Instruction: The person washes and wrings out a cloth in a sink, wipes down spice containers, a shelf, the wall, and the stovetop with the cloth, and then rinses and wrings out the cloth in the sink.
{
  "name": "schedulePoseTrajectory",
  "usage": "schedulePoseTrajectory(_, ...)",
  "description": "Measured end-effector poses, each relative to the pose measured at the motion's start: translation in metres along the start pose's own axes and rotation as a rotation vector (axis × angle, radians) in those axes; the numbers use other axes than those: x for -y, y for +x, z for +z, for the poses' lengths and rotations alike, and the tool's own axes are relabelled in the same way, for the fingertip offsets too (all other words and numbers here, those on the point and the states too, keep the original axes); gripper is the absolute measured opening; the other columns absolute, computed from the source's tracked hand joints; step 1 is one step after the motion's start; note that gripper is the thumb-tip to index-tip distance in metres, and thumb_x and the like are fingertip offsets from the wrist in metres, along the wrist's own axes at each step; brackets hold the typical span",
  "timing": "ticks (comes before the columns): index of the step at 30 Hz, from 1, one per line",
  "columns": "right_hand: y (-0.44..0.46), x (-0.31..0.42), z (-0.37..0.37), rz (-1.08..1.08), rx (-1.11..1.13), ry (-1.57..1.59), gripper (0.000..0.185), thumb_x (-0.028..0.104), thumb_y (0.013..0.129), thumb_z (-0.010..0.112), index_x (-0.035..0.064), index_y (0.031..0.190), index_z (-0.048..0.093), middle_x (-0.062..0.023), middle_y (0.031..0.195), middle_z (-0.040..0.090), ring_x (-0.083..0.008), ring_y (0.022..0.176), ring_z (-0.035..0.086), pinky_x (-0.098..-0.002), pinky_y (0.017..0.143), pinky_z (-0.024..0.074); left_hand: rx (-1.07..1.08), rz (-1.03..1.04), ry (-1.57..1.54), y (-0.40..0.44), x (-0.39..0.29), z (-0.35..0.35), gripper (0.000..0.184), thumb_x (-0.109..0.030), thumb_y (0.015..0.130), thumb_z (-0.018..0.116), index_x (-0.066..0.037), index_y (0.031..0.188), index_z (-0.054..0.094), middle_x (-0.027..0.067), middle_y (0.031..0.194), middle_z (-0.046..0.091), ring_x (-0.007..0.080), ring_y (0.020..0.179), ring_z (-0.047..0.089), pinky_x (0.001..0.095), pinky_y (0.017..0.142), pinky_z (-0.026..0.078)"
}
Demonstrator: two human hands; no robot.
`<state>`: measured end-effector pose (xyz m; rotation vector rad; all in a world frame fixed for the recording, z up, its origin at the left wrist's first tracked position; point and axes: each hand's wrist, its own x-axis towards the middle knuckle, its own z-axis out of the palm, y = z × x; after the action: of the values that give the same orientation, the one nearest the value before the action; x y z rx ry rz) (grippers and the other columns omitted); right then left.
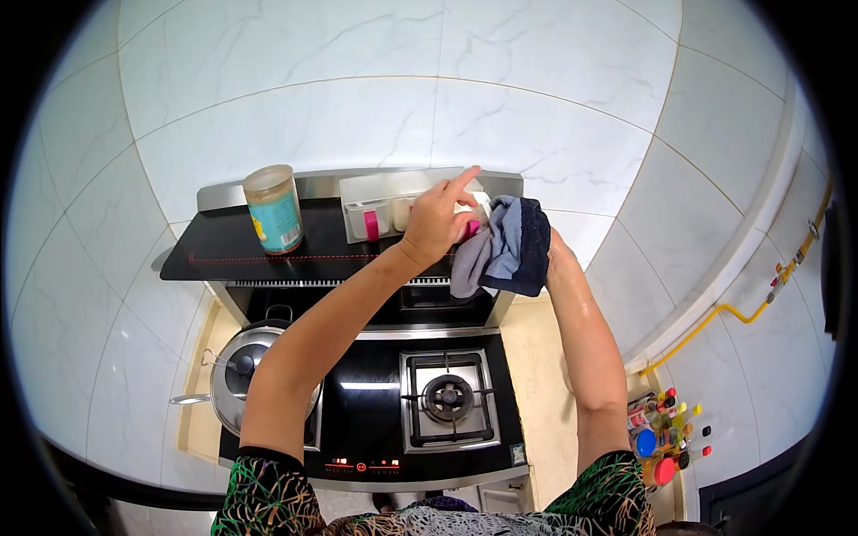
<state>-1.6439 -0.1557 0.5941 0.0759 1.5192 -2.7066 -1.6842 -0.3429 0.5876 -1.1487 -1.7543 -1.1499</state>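
Note:
A seasoning box (pixel 355 189) with clear compartments and pink tabs sits on the black range hood top (pixel 219 234). My left hand (pixel 435 221) is on its right part, one finger stretched out and the others bent against it; some fingers are hidden. Bunched in my right hand (pixel 559 259) is a grey, blue and dark cloth (pixel 517 246), held against or close to the box's right end. The cloth covers most of that hand's fingers.
A jar with a turquoise label (pixel 275 214) stands on the hood's left. Below are a lidded pan (pixel 234 393) and a gas burner (pixel 449 398). Several bottles (pixel 675 429) stand at the lower right; a yellow gas pipe (pixel 706 323) runs along the right wall.

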Motion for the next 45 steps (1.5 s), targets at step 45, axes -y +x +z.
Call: schedulePoseTrajectory(45,-0.007,0.0,-0.01,0.118,0.076,0.006,0.012,0.012,0.085,0.054,0.002,0.087,0.06,-0.0095,0.075,0.063,-0.0178,0.062,0.062,-0.029,0.057,0.0548,0.173,0.305,0.239,0.034,0.012,0.011,0.016,-0.009,0.062,0.07,-0.007,0.077,0.068,0.0026,0.073,0.059,0.0217,0.082,0.052,0.0335,0.069,0.041)
